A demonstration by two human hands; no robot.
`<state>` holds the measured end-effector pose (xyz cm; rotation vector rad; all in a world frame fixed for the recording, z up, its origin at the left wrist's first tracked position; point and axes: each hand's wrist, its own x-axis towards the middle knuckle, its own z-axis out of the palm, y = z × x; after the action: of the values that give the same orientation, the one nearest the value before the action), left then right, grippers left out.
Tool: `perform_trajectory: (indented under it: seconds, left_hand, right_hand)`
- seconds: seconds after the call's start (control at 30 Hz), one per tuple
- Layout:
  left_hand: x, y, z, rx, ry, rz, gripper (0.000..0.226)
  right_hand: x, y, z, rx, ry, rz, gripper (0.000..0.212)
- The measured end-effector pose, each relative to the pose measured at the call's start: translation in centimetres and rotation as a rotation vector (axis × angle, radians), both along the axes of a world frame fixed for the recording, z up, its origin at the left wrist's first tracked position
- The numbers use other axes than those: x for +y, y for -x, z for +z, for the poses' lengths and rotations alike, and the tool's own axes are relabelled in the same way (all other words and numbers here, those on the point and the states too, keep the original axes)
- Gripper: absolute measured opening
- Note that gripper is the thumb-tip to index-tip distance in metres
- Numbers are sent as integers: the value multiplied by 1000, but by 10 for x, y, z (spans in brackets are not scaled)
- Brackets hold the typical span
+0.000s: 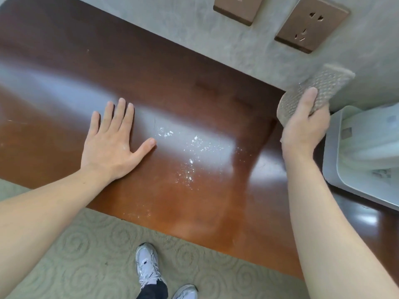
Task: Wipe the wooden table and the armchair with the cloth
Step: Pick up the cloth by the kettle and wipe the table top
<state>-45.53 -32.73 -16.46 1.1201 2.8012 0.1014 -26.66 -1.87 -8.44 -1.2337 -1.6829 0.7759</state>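
The glossy reddish-brown wooden table point(64, 67) fills most of the view, with white crumbs or powder point(190, 160) scattered near its middle. My left hand point(112, 145) lies flat on the tabletop, fingers straight and spread, just left of the powder. My right hand point(304, 130) is raised above the table's right part and grips a grey textured cloth point(321, 89), which sticks up past my thumb. No armchair is in view.
A white appliance point(362, 152) stands on the table at the right edge. Two bronze wall sockets point(311, 24) sit on the grey wall behind. Below the table's front edge lie patterned carpet point(86, 251) and my white shoes point(146, 264).
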Motion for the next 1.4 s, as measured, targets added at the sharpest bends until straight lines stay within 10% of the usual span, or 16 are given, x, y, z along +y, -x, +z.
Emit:
perform_trajectory:
  seconds: [0.23, 0.5, 0.87, 1.4]
  left_hand:
    - [0, 0, 4, -3, 11, -11, 98]
    - [-1, -1, 3, 17, 8, 2, 98]
    - [0, -3, 8, -12, -22, -4, 97]
    - [0, -5, 12, -16, -35, 7, 91]
  right_hand:
    - [-34, 24, -51, -643, 229, 606, 62]
    - [-30, 33, -61, -778, 185, 609, 59]
    - [-65, 37, -53, -504, 544, 501, 58]
    - [-164, 31, -67, -663, 461, 509, 63]
